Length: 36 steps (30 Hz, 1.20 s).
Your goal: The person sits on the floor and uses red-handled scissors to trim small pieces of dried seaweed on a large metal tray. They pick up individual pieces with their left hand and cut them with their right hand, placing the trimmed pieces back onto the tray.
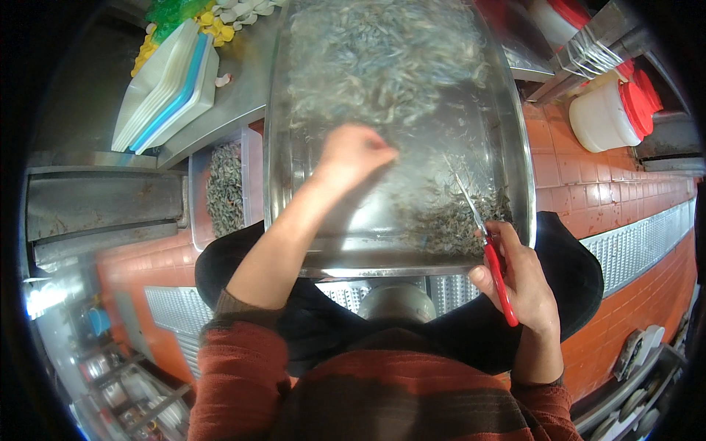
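A large metal tray (529,193) lies before me, its near edge over my knees. Shrimp (386,49), raw and greyish, cover its far part. At the near right of the tray is a pile of shrimp trimmings (458,220), with thin feelers sticking up. My right hand (518,275) grips red-handled scissors (499,281), whose blades point away over that pile. My left hand (356,149), blurred, hangs above the middle of the tray near the shrimp, fingers curled; whether it holds anything cannot be told.
A plastic bin (253,176) of shrimp stands left of the tray. Stacked plastic baskets (165,93) rest on the metal counter (242,82). White tubs with red lids (604,118) are at the right. A metal grate (640,242) crosses the orange tiled floor (568,187).
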{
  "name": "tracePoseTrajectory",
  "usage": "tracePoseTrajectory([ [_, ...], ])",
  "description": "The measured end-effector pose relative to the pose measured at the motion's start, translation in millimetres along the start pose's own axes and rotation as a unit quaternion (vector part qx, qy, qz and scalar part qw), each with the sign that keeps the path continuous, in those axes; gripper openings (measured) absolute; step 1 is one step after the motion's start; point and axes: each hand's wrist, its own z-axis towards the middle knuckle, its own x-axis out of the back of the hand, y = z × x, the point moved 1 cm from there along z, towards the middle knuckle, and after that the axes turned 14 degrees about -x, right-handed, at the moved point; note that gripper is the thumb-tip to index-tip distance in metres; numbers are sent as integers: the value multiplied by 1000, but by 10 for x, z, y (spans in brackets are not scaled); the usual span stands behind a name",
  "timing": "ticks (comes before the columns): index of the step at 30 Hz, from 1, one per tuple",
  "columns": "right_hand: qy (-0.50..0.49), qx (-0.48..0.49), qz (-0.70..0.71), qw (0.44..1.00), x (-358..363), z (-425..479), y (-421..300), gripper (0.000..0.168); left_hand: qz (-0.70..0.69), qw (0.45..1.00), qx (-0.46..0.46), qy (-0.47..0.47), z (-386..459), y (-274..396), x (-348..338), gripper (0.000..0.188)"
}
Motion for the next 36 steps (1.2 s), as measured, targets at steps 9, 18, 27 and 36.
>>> tracePoseTrajectory([
  [9,-1,-6,10,1000,18,-5,-10,73,-280,958,64,18,-103,7,-62,21],
  [18,-40,11,-31,999,19,-16,-58,77,-597,794,113,-15,-337,440,57,17],
  [27,-25,13,-36,999,-12,-18,-41,71,-480,874,54,-53,-377,563,0,19],
  [36,41,-63,-7,997,15,-28,-38,54,-631,763,143,-10,-398,275,-59,13],
])
